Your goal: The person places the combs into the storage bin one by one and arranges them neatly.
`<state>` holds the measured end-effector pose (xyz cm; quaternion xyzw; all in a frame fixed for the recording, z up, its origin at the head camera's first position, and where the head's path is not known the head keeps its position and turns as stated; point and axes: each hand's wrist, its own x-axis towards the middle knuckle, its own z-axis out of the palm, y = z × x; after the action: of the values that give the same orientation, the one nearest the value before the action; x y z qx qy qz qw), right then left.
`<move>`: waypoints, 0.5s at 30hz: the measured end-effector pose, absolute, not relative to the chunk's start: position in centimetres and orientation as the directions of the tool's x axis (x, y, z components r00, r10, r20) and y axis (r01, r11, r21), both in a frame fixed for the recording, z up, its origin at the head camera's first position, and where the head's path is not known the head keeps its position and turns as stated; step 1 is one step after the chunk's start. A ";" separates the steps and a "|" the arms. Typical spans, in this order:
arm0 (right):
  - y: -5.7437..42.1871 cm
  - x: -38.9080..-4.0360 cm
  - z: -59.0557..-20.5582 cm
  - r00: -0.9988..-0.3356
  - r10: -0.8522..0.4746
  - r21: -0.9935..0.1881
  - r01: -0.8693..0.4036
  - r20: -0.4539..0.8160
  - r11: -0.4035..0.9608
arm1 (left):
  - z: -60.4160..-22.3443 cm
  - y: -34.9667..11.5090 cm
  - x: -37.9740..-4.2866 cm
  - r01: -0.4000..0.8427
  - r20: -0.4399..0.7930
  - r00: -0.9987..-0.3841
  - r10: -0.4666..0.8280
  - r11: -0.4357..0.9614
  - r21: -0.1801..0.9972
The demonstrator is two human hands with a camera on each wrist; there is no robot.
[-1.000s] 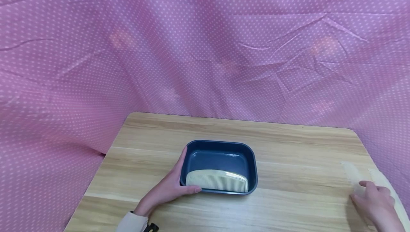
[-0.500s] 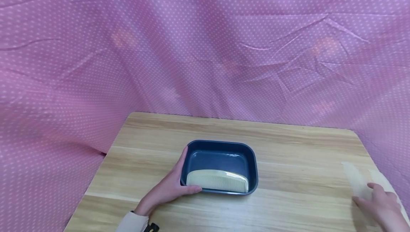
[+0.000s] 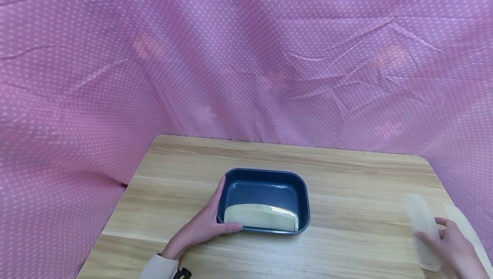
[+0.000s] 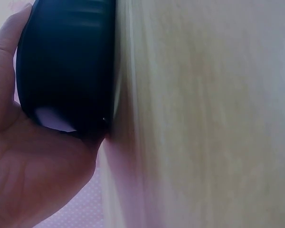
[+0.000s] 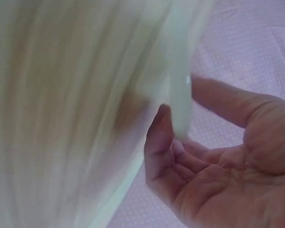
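A dark blue rectangular tray [image 3: 265, 190] sits on the table, and my left hand [image 3: 206, 222] holds its near left corner, fingers along the left side and thumb at the front rim. Inside it a cream comb [image 3: 259, 215] lies along the near wall, teeth toward me. At the table's right side my right hand [image 3: 456, 244] pinches a second cream comb [image 3: 417, 212] between thumb and fingers. The right wrist view shows this comb [image 5: 180, 71] edge-on between the fingertips. Another comb [image 3: 466, 225] lies beside that hand near the table's right edge, partly covered by it.
The wood-grain table [image 3: 346, 185] has rounded far corners. A pink dotted cloth [image 3: 246, 56] hangs behind it and along both sides. A dark wristband [image 3: 182, 274] shows by the left sleeve [image 3: 158, 267].
My right hand has shifted slightly, and the comb in it has tilted and moved a little left, off its earlier lie on the table. The left hand and the tray have stayed in place.
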<state>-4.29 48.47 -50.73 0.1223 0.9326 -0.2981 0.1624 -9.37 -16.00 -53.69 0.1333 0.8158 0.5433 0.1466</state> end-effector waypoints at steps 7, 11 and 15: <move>47.9 -4.3 -51.3 -0.958 0.104 -0.639 0.258 -0.269 0.725 | -53.7 -15.9 -9.3 0.058 -0.094 -0.923 0.372 0.375 0.925; 47.5 -4.0 -51.7 -0.976 0.117 -0.661 0.211 -0.183 0.721 | -53.7 -15.9 -9.3 0.060 -0.091 -0.922 0.376 0.372 0.926; 47.2 -3.9 -51.8 -0.985 0.138 -0.675 0.173 -0.106 0.717 | -53.8 -16.0 -9.3 0.057 -0.095 -0.924 0.371 0.378 0.924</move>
<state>-3.91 47.18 -51.79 0.0838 0.9262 -0.3668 0.0239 -9.29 -15.97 -53.79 0.1308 0.8173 0.5423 0.1446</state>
